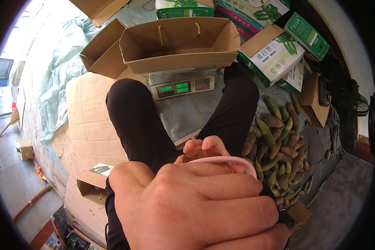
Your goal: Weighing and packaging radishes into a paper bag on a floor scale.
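Note:
Close to the camera, my left hand (196, 204) is closed, its back toward me and its fingers curled to the right. Above its knuckles a pink curved band (239, 161) shows; it looks like part of a ring-shaped thing, and the rest is hidden by the hand. My right hand (210, 146) is just behind, with bent fingers at the far side of the band. Most of that hand is covered, and I cannot make out what it grips. Both hands are above my lap, between my knees in black trousers.
Beyond my knees, a brown cardboard box (179, 62) with yellow cord handles sits on a lit digital scale (181, 87). Green and reddish-brown long produce (279, 146) is piled at right. Printed boxes (273, 56) stand at far right. Flattened cardboard (91, 121) lies at left.

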`<state>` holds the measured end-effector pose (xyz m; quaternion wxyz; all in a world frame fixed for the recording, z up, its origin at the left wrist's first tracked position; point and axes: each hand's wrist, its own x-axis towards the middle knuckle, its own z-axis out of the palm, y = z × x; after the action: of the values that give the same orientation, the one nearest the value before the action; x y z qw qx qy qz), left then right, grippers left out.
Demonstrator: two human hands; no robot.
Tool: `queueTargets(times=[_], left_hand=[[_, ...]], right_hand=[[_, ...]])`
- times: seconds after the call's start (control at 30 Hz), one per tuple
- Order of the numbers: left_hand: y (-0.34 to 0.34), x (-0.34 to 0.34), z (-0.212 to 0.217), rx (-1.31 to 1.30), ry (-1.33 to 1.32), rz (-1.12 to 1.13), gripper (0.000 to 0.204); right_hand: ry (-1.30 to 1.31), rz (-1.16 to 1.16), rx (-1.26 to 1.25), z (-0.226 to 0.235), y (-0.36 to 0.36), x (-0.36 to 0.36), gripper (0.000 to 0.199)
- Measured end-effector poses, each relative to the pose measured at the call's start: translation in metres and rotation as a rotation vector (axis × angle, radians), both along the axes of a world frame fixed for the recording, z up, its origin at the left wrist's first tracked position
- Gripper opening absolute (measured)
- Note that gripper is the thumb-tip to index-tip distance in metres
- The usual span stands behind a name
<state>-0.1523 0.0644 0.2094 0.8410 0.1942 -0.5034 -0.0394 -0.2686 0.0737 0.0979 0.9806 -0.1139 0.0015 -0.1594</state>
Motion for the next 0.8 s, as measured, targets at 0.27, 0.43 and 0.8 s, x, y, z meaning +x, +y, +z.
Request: queueTargets(times=[0.27,0.43,0.8], left_hand=[[0.005,-0.013,-0.011,-0.029,0.053,0.099,0.050],[0.015,0.016,0.004,0.200,-0.106,-0.213,0.052],[0.014,0.030,-0.003,0.275,-0.214,-0.325,0.056]], right_hand=[[-0.035,-0.037,-0.059,-0.014,0.004,0.001,0.070],[0.039,-0.019,-0.071,-0.003,0.001,0.000,0.071],[-0.086,-0.036,0.030,-0.025,0.006,0.005,0.070]])
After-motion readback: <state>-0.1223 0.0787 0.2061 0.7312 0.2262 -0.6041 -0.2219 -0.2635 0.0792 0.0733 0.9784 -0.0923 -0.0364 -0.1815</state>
